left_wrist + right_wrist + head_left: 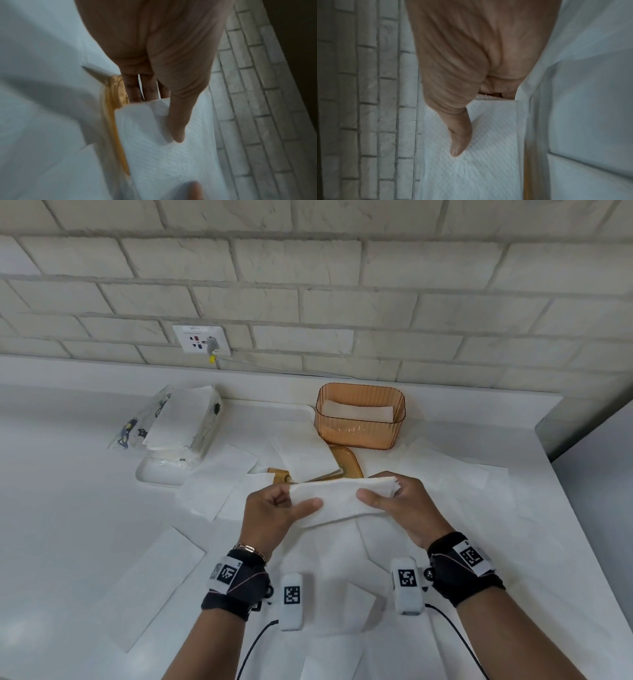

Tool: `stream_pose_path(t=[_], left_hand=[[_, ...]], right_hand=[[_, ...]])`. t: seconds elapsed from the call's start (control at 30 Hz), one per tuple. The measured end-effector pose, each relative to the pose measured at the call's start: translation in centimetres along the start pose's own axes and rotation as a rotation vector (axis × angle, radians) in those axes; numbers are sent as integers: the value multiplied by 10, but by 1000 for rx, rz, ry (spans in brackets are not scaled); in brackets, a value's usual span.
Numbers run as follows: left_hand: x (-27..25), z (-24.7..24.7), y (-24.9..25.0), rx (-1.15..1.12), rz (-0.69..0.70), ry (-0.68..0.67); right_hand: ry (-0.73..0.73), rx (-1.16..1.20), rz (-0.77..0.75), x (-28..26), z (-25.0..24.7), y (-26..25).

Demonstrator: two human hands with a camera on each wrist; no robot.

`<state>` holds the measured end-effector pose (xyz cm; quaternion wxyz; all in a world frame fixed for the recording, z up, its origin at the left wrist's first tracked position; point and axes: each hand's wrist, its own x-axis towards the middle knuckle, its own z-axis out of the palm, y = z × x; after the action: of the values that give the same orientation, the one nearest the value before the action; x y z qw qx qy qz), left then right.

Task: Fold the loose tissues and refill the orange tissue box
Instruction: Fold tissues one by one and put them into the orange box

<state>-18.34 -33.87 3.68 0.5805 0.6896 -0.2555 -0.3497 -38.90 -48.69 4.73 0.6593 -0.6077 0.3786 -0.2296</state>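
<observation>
While both hands hold it off the tabletop point(85, 525), the folded tissue point(342, 503) stays stretched flat between them: the left hand point(274, 515) pinches one end, thumb on top and fingers beneath, and the right hand point(400, 505) pinches the other the same way, probably to keep the layers squared for carrying. Beyond the hands stands the orange tissue box point(360, 426), open, with tissues already inside. Its lid point(351, 462) lies just past the fingertips under a small stack point(308, 457). Loose sheets point(150, 583) lie around both wrists, so much folding remains.
</observation>
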Motion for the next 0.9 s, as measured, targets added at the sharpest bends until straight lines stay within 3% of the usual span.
stream_pose_path(t=[0.2, 0.4, 0.7, 0.9], left_hand=[[-1, 13, -10, 149, 7, 10], [1, 14, -27, 255, 30, 21], [6, 20, -22, 206, 20, 44], [7, 18, -32, 243, -47, 61]], right_hand=[[24, -105, -25, 2, 11, 6], [-57, -134, 13, 2, 10, 14], [-65, -146, -48, 7, 17, -2], [-59, -119, 56, 6, 8, 21]])
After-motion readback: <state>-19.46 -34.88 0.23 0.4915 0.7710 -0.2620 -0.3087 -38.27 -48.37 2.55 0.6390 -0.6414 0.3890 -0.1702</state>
